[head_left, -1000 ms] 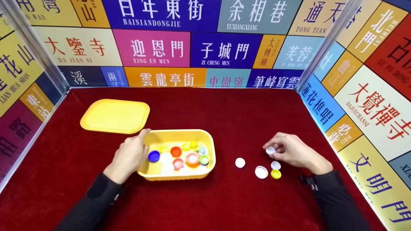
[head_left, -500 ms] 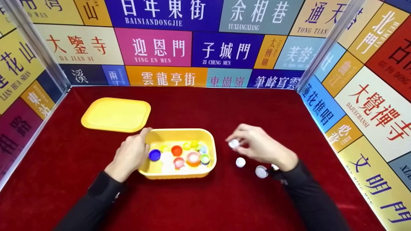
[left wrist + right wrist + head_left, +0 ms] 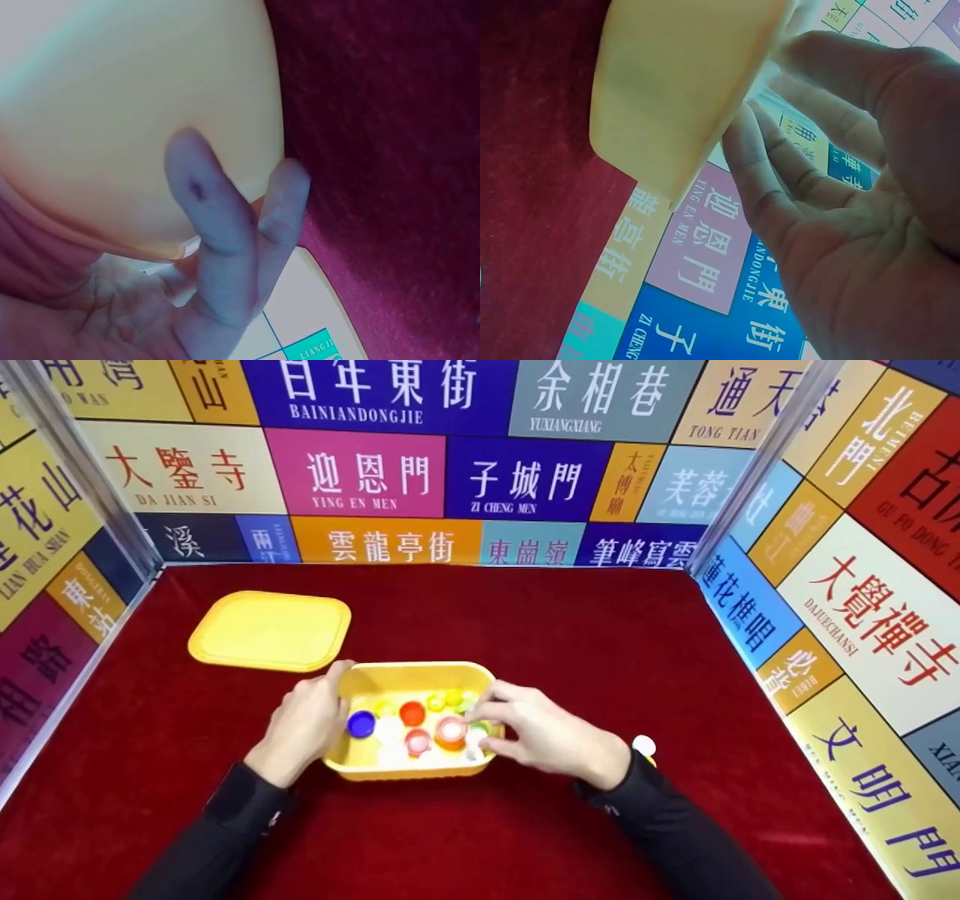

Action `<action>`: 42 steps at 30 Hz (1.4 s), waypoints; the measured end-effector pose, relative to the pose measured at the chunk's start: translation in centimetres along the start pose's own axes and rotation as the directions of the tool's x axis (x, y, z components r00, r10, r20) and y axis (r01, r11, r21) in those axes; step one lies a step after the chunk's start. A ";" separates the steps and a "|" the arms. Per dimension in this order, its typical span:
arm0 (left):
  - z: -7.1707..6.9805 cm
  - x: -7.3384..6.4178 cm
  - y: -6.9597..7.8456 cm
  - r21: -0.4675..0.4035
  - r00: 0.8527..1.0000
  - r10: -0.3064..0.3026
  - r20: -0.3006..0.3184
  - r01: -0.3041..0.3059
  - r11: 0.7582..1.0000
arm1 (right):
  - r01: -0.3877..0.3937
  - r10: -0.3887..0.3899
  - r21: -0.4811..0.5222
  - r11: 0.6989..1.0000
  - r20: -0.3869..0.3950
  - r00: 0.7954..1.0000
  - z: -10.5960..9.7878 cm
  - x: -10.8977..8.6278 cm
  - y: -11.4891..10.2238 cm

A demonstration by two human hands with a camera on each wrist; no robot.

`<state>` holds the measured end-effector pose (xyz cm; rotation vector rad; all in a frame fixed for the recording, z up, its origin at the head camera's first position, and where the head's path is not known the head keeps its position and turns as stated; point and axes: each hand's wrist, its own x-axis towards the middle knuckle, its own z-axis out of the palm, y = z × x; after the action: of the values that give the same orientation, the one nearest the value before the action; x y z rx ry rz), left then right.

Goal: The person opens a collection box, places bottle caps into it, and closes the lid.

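Observation:
My left hand (image 3: pixel 304 727) grips the left end wall of a yellow plastic box (image 3: pixel 409 772); in the left wrist view its fingers (image 3: pixel 217 217) lie along the outer wall. Inside are several bottle caps, among them a blue cap (image 3: pixel 361 724), a red cap (image 3: pixel 412 712) and an orange-and-white cap (image 3: pixel 451 733). My right hand (image 3: pixel 555 731) reaches over the box's right end, fingertips inside the rim. A white cap (image 3: pixel 474 751) shows by its thumb tip; whether it is still pinched is unclear. The right wrist view hides the fingertips behind the wall.
A yellow lid (image 3: pixel 270 630) lies flat behind and left of the box on the dark red cloth (image 3: pixel 420 840). To the right, a white cap (image 3: pixel 643 745) shows beside the right sleeve (image 3: pixel 675 817), which covers the area next to it. Printed panels (image 3: pixel 352 472) wall the back and sides.
My right hand has carried a white cap leftward from the right side of the table to the box. My left hand keeps its grip, and the box has stayed in place.

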<state>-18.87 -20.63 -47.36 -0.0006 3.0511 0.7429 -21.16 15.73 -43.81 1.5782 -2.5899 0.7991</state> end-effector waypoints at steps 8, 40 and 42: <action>0.0 -0.1 -0.1 -0.009 1.000 0.002 -0.001 -0.002 1.000 | 0.023 -0.020 0.020 1.000 -0.146 0.989 -0.2 -1.2 0.8; -0.2 0.1 0.0 -0.014 1.000 0.005 -0.007 -0.005 1.000 | -0.360 0.369 -0.089 0.929 0.112 0.923 -4.0 -5.4 4.4; -0.1 0.0 0.0 -0.012 1.000 0.007 -0.009 -0.007 1.000 | -0.377 0.387 -0.092 0.922 0.164 0.907 -3.9 -5.6 4.5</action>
<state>-18.92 -20.64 -47.27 0.0073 3.0570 0.7634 -23.08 23.69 -43.73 1.1890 -3.0788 0.6074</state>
